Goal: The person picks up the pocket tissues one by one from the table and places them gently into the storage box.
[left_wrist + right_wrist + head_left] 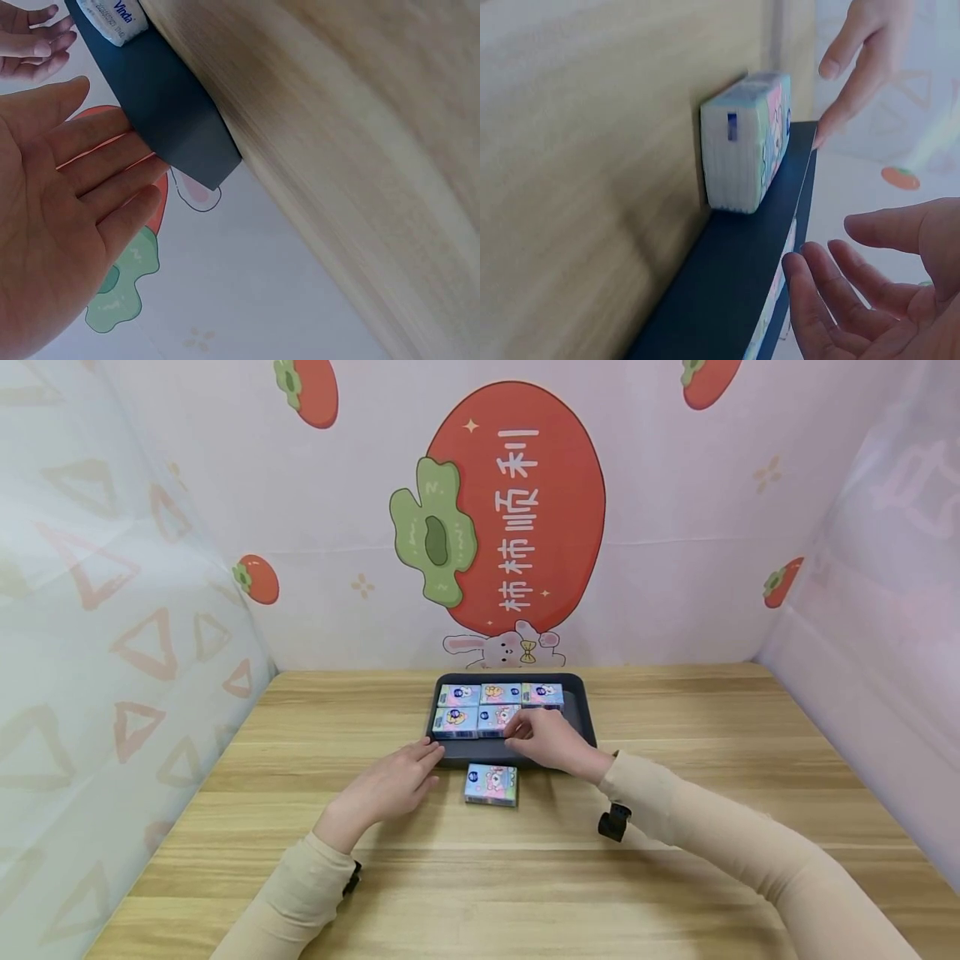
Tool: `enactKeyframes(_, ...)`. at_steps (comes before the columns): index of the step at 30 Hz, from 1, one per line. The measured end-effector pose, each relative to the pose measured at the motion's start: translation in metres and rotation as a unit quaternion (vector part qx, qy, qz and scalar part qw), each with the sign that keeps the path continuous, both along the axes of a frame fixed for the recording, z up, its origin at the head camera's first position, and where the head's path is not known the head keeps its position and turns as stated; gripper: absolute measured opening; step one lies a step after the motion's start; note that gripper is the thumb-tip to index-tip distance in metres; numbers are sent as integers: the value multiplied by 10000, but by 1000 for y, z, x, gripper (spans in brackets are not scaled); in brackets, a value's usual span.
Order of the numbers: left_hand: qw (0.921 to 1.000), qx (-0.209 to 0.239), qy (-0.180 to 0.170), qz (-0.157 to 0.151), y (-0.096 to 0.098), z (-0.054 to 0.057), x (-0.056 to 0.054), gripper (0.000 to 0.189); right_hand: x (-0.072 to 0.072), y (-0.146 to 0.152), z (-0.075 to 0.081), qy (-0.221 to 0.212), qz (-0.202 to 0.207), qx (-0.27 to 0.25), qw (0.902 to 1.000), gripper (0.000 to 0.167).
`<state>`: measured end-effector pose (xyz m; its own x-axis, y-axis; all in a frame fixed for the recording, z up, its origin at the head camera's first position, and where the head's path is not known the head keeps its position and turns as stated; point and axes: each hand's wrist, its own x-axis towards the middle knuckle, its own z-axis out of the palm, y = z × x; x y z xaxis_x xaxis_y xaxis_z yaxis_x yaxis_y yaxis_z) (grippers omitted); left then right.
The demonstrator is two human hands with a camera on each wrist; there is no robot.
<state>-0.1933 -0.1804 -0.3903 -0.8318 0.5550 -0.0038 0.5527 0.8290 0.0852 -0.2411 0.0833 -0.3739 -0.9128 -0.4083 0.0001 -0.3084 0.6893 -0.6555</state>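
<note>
A dark tray (472,750) on the table holds several small printed tissue packs (456,720) in two rows. My left hand (393,781) has its fingers stretched out, fingertips at the tray's front left edge. In the left wrist view, those straight fingers meet the side of the tray (161,105). Over the tray's right part, my right hand (553,739) has its fingertips beside the front-row tissue pack (495,718). Its fingers look loosely bent and hold nothing in the right wrist view. One more tissue pack (491,783) lies flat on the table just before the tray, between both hands.
The wooden table (480,885) reaches back to a fabric wall printed with a big persimmon (525,510). Patterned side curtains (112,610) stand at left and right. A black wrist camera (615,822) hangs below the right sleeve.
</note>
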Motion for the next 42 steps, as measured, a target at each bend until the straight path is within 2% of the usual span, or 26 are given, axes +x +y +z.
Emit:
enactKeyframes(17,10000,3,64,-1,-1,1,1,47,26,0,-5,274,4,108,9996,16)
enactKeyframes(29,10000,-13,81,-6,-1,1,1,47,36,-2,-19,794,107,301,9963,12)
enactKeyframes(35,10000,-21,83,-11,0,1,1,47,39,-2,-25,919,154,545,9942,16)
enactKeyframes(42,10000,-15,38,7,0,1,1,47,44,-4,-25,1185,105,847,9893,27)
